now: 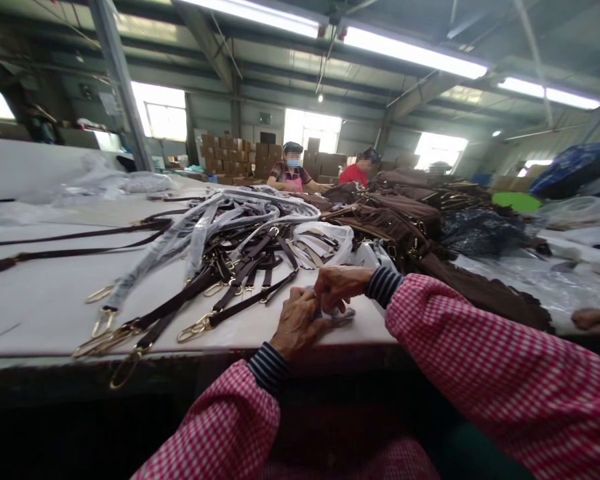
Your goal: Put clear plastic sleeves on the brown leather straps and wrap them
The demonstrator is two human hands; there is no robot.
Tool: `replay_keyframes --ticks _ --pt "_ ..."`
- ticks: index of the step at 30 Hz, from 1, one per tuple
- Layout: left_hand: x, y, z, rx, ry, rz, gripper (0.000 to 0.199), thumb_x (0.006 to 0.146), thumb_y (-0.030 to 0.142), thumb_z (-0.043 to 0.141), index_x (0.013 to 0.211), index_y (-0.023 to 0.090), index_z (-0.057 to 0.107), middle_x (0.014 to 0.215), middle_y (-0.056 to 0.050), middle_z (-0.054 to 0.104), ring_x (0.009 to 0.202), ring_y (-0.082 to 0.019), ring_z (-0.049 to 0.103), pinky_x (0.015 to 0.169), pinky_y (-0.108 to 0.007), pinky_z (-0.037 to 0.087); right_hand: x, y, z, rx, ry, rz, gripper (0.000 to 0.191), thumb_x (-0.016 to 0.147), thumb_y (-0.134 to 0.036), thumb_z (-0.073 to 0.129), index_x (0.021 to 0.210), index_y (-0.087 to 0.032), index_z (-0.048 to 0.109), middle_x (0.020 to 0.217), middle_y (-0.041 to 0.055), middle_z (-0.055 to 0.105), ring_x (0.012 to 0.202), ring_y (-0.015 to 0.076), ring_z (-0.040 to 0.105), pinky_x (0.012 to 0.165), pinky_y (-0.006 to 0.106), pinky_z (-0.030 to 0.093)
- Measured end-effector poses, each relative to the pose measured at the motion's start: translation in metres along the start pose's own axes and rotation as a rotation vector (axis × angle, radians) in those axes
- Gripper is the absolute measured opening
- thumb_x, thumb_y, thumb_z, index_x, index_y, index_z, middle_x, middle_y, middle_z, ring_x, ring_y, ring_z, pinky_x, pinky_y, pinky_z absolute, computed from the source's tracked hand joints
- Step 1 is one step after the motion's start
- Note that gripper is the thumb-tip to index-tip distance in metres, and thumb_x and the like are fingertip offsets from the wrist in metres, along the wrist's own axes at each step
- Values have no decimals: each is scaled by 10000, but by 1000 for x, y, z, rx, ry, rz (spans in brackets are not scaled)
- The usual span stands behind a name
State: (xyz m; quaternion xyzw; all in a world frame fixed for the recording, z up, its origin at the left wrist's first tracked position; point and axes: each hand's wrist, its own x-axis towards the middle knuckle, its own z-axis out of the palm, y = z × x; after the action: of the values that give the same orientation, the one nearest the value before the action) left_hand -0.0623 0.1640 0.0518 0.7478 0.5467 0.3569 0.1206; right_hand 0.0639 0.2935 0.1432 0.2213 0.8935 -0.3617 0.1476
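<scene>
At the table's front edge, my left hand (300, 323) lies over a small greyish piece in clear plastic (344, 316), its fingers closed on it. My right hand (341, 287) comes in from the right, with bent fingers pinching the same piece. What is inside the plastic is partly hidden by my fingers. Left of my hands lie dark brown straps (243, 290) with gold metal clips (195, 329). Several straps wrapped in clear plastic (167, 243) run over them. Just beyond my hands is a white plastic bag (347, 239) holding flat beige and dark strips.
Brown bags (400, 210) with gold zips are heaped at the right. Clear plastic (520, 280) lies beyond them, and another person's hand (595, 320) rests at the right edge. People (293, 175) work across the white table (45, 310). Some clips overhang its front edge.
</scene>
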Motion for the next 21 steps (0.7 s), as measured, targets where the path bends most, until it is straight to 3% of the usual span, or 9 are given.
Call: replay_keyframes --ticks 3,7,10,13,18,21 --pt "0 -3 1 -18 14 13 292 916 351 627 1188 370 732 1215 4 662 1106 -281 482 935 -412 392 0 -5 0 -47 1 3 80 733 -116 668 766 -78 730 560 -10 647 492 120 599 470 194 420" --pt "0 -8 4 0 32 -20 220 897 327 647 1074 239 743 1106 -51 661 1116 -288 487 939 -412 416 -9 -1 6 -119 51 -26 86 765 -113 661 814 -103 731 609 -13 656 533 117 600 518 205 400" --pt "0 -8 5 15 30 -55 155 879 321 666 891 170 697 1013 -80 645 1103 -291 491 943 -410 442 -18 4 21 -457 260 -163 44 796 -123 667 787 -129 709 628 -6 653 560 108 544 565 233 332" --pt "0 -5 5 45 3 -38 171 914 341 629 937 181 686 1011 -81 638 1097 -291 492 967 -423 452 -26 12 42 -730 420 -271 84 859 -106 619 860 -136 698 775 49 704 633 131 528 593 275 272" --pt "-1 2 7 197 -26 -52 243 992 350 497 1027 175 662 1101 -111 624 1141 -302 481 1019 -438 453 -29 30 70 -910 570 -357 173 950 -77 501 962 -151 657 934 92 701 719 170 555 618 303 278" --pt "0 5 8 250 -32 -83 247 996 320 474 1058 176 665 1088 -109 621 1141 -305 475 1014 -429 457 -26 32 71 -796 626 -313 102 924 -119 569 902 -171 654 874 55 689 691 163 551 609 300 283"
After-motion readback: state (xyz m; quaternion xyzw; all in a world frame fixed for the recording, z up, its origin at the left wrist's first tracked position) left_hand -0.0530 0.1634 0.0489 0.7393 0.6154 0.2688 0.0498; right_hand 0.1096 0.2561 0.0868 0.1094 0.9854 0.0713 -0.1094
